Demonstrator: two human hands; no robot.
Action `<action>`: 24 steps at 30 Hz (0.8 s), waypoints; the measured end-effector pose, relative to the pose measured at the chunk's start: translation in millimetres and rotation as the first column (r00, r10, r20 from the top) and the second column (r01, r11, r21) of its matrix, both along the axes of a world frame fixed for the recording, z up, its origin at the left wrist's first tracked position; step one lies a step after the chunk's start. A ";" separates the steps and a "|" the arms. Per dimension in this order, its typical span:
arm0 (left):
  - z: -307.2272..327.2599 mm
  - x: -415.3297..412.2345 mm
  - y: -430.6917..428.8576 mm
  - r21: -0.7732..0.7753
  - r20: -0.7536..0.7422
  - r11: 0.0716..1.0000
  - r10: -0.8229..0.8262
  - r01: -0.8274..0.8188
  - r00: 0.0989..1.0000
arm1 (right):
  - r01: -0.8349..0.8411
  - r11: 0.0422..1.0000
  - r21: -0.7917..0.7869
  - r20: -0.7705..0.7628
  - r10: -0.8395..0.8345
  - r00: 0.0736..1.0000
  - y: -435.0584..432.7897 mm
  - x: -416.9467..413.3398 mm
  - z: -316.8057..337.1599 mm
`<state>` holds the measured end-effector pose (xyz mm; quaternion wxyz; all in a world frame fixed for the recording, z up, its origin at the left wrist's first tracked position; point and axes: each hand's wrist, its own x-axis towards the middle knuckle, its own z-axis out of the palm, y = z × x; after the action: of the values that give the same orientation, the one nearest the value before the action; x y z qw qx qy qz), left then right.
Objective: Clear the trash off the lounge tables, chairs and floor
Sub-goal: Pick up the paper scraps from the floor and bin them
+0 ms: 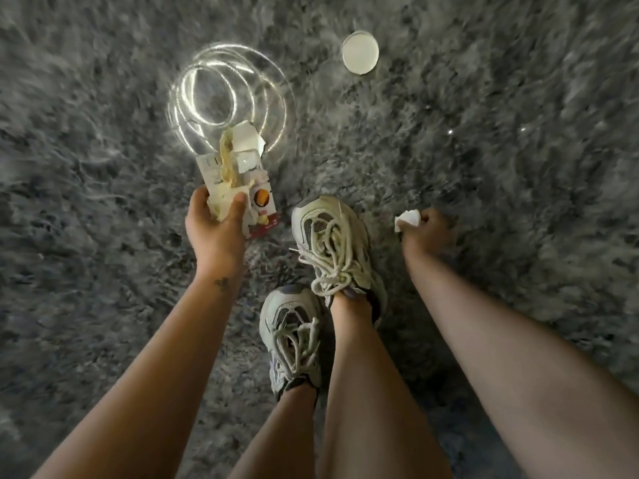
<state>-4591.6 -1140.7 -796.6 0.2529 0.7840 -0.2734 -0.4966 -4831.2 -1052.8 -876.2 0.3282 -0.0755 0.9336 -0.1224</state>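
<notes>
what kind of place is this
Likely an indoor carpeted lounge: a shaggy grey rug fills the floor, a white round lid lies on it as litter, the left hand grips a torn carton, the right hand crumpled paper. No furniture shows.

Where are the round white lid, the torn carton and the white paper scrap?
round white lid (360, 52): head view, centre of its disc.
torn carton (254, 188): head view, its printed front face.
white paper scrap (407, 219): head view, its exposed crumpled part.
</notes>
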 end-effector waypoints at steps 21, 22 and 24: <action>-18.3 36.4 -43.7 0.021 -0.026 0.969 0.248 -0.247 0.968 | -0.726 0.602 -0.332 0.080 0.785 0.614 -182.1 165.7 -8.0; -18.2 37.4 -44.0 0.023 -0.028 0.968 0.250 -0.250 0.968 | -0.735 0.603 -0.311 0.059 0.784 0.618 -180.4 167.1 -9.1; -17.7 38.5 -44.6 0.037 -0.031 0.965 0.261 -0.259 0.965 | -0.765 0.590 -0.257 0.013 0.794 0.608 -177.4 167.7 -10.8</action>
<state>-4553.1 -1185.3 -814.3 0.3078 0.8082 -0.1555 -0.4773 -4663.5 -1230.2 -886.9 0.3961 -0.5057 0.7627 -0.0755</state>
